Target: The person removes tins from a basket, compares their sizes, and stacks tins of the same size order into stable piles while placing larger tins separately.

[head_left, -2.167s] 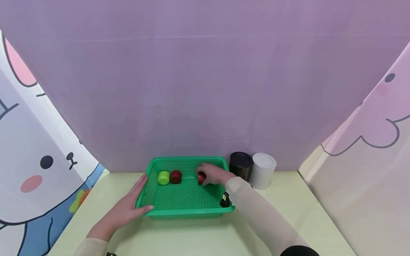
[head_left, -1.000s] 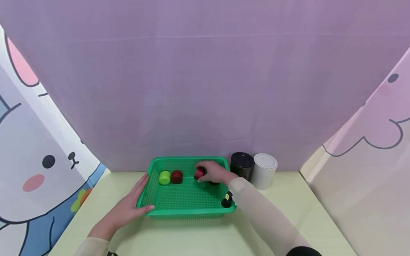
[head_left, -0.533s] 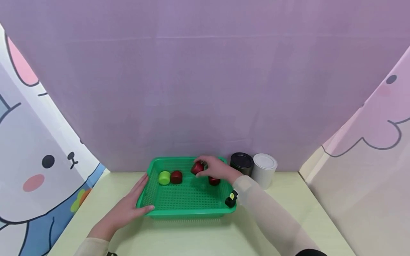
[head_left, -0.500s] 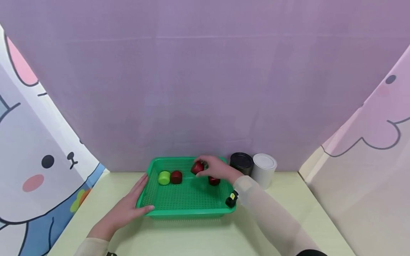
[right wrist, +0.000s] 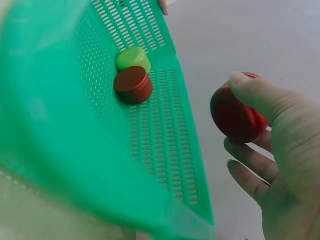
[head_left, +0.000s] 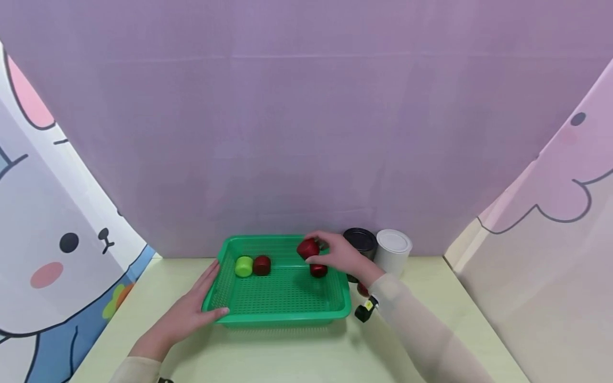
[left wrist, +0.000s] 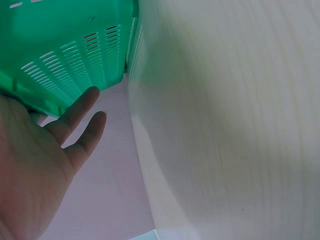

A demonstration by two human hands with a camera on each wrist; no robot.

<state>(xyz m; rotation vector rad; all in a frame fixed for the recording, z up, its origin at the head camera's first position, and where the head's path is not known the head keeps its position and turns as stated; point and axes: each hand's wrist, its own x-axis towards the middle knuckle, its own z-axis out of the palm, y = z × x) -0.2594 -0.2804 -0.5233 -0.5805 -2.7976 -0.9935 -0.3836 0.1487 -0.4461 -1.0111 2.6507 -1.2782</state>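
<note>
My right hand (head_left: 337,255) pinches a small red round tin (head_left: 308,248) above the right end of the green plastic basket (head_left: 287,317). In the right wrist view, the held tin (right wrist: 235,115) is tilted between thumb and fingers, outside the basket's back wall. Below the hand, another dark red tin (head_left: 318,270) lies in the basket. Further left in it, a lime-green tin (head_left: 243,266) and a dark red tin (head_left: 261,265) sit side by side. My left hand (head_left: 193,311) rests against the basket's left side, fingers straight; the left wrist view shows fingertips at the perforated wall (left wrist: 75,55).
Behind my right wrist stand a black can (head_left: 360,240) and a white can (head_left: 394,250), both lidded. A red round thing (head_left: 363,290), mostly hidden by the wrist, is right of the basket on the pale table (head_left: 268,356). A purple cloth wall (head_left: 306,133) rises behind.
My right hand has lifted the red tin from the basket floor, first up and slightly left, then right. The tin below and the red thing on the table have come into view. The left hand stays.
</note>
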